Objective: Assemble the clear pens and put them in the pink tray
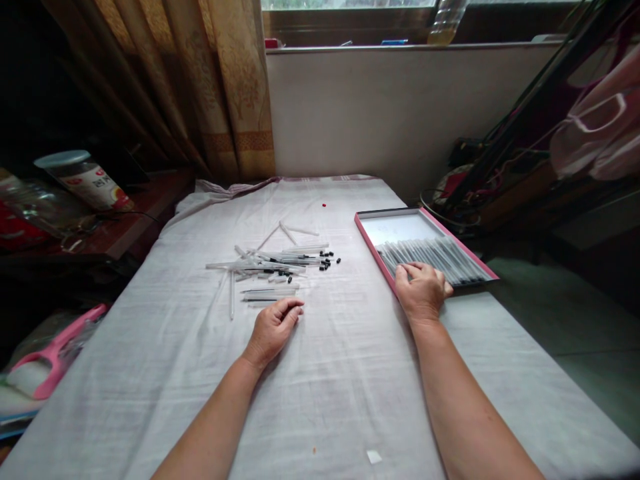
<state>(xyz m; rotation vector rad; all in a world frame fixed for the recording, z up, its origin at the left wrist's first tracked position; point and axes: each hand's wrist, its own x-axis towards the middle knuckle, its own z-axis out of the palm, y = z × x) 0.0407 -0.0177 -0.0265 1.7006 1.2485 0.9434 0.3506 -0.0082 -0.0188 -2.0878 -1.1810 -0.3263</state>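
Note:
My left hand (273,331) rests on the cloth with its fingers curled together; whatever may be inside them is hidden. Just beyond it lie a few clear pen barrels and dark-tipped refills (270,294). Farther off is a loose pile of clear pen barrels and refills (265,262), with small black pen caps (324,261) at its right side. My right hand (421,288) is closed over the near edge of a shallow pink-rimmed box (377,256). Inside the box, clear pens (440,257) lie side by side in a row. What the right fingers pinch cannot be made out.
A pale cloth (320,387) covers the table. On it lie a small red piece (324,205) at the back and a white scrap (374,457) near the front. A lidded jar (85,179) stands on a side table at left; pink-handled scissors (55,350) lie below it.

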